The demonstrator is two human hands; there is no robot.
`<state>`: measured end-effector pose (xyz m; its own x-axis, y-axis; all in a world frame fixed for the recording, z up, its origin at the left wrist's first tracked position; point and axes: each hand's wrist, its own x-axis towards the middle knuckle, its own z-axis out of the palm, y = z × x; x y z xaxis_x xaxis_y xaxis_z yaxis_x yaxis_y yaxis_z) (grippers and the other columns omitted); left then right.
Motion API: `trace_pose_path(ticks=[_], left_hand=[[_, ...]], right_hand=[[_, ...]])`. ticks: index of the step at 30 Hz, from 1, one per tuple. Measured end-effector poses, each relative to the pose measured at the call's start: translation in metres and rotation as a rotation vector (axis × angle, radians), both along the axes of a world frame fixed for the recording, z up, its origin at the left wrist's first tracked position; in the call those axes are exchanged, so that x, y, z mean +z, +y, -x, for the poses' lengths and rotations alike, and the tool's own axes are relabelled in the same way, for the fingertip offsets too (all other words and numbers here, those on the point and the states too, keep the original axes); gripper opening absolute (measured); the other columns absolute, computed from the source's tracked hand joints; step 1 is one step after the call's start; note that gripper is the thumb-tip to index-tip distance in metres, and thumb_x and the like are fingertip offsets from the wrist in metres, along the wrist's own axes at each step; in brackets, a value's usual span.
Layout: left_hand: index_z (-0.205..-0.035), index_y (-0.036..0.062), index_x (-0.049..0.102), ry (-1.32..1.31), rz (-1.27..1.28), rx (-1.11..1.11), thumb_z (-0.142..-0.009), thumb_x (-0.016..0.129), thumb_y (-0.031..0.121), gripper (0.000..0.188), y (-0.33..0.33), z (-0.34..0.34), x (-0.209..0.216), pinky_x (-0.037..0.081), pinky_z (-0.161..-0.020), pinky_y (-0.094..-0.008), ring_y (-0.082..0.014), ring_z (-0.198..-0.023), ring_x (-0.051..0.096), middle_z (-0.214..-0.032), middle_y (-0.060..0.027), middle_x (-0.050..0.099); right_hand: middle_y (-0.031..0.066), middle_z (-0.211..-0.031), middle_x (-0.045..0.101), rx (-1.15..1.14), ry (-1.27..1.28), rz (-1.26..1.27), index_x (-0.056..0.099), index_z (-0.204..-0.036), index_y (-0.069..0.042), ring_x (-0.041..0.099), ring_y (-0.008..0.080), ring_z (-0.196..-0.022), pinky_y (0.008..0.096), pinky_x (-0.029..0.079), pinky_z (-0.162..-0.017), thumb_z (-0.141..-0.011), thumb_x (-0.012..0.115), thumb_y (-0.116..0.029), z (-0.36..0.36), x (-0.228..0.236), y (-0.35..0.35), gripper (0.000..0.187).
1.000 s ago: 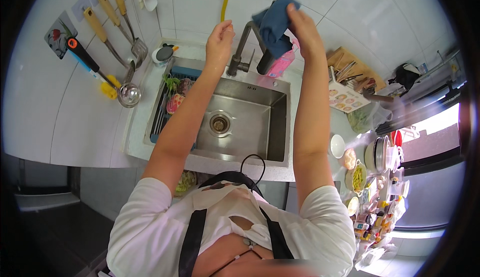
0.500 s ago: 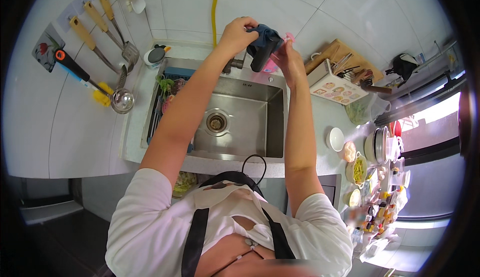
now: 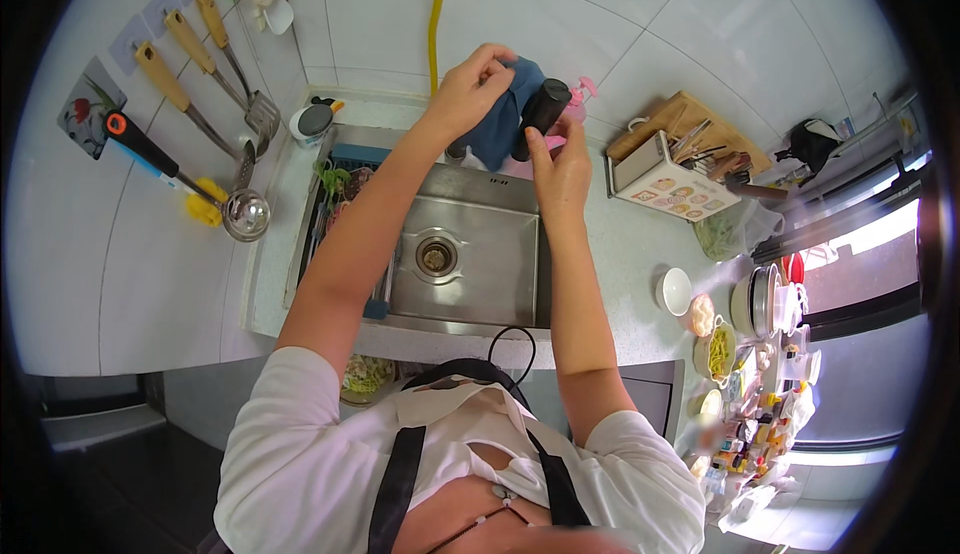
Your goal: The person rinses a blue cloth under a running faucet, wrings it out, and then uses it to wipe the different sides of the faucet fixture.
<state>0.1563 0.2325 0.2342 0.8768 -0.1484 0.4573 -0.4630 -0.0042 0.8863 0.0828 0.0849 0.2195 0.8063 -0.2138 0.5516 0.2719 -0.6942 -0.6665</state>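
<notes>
From my left hand (image 3: pixel 472 92), closed on its upper edge, a blue cloth (image 3: pixel 497 129) hangs behind the sink, left of the black faucet head (image 3: pixel 545 107). My right hand (image 3: pixel 564 174) is raised on the faucet's right side, its thumb and fingers apart. Its thumb tip lies at the lower end of the faucet head; whether they touch I cannot tell. Just behind that hand stands a pink pump bottle (image 3: pixel 580 97), partly hidden by the hand and the faucet. Below both forearms is the steel sink (image 3: pixel 490 254), with a round drain strainer (image 3: pixel 436 256).
A blue rack (image 3: pixel 350 154) with greens lines the sink's left side. Ladles and turners (image 3: pixel 185 94) hang on the left wall. To the right are a knife and utensil holder (image 3: pixel 665 179), a white bowl (image 3: pixel 674 292) and a bowl of green pieces (image 3: pixel 716 352). A yellow hose (image 3: pixel 436 24) runs down the wall.
The cloth, bunched over the faucet before, now hangs spread out to its left. My left hand has shifted slightly left, and my right hand has moved lower and left, closer to the faucet head.
</notes>
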Motion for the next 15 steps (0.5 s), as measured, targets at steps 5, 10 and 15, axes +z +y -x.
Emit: trace_pose_path(ticks=[5, 10, 15], left_hand=[[-0.110, 0.0168, 0.055, -0.255, -0.325, 0.293, -0.078, 0.057, 0.018, 0.031, -0.028, 0.003, -0.015, 0.042, -0.064, -0.0311, -0.0245, -0.074, 0.050, -0.081, -0.0117, 0.047], [-0.094, 0.0156, 0.063, -0.242, -0.215, 0.349, -0.074, 0.062, 0.021, 0.021, -0.034, -0.009, -0.017, 0.043, -0.068, -0.0335, -0.0253, -0.079, 0.050, -0.089, -0.0097, 0.047], [-0.086, 0.0133, 0.064, -0.382, -0.244, 0.485, -0.071, 0.063, 0.024, 0.018, -0.034, -0.051, -0.024, 0.040, -0.077, -0.0362, -0.0265, -0.085, 0.050, -0.103, -0.0103, 0.051]], right_hand=[[0.0126, -0.085, 0.056, -0.006, -0.132, -0.071, 0.050, -0.102, -0.001, 0.053, 0.0200, -0.067, 0.0297, 0.043, -0.059, -0.074, 0.065, -0.021, -0.010, -0.005, 0.006, 0.038], [0.0106, -0.085, 0.055, 0.056, -0.068, -0.213, 0.050, -0.100, 0.000, 0.050, 0.0157, -0.057, 0.0259, 0.042, -0.052, -0.074, 0.066, -0.019, -0.009, -0.004, 0.005, 0.036], [0.0089, -0.083, 0.055, 0.046, -0.078, -0.172, 0.050, -0.098, 0.001, 0.048, 0.0128, -0.052, 0.0244, 0.040, -0.049, -0.074, 0.066, -0.018, -0.006, -0.003, 0.005, 0.035]])
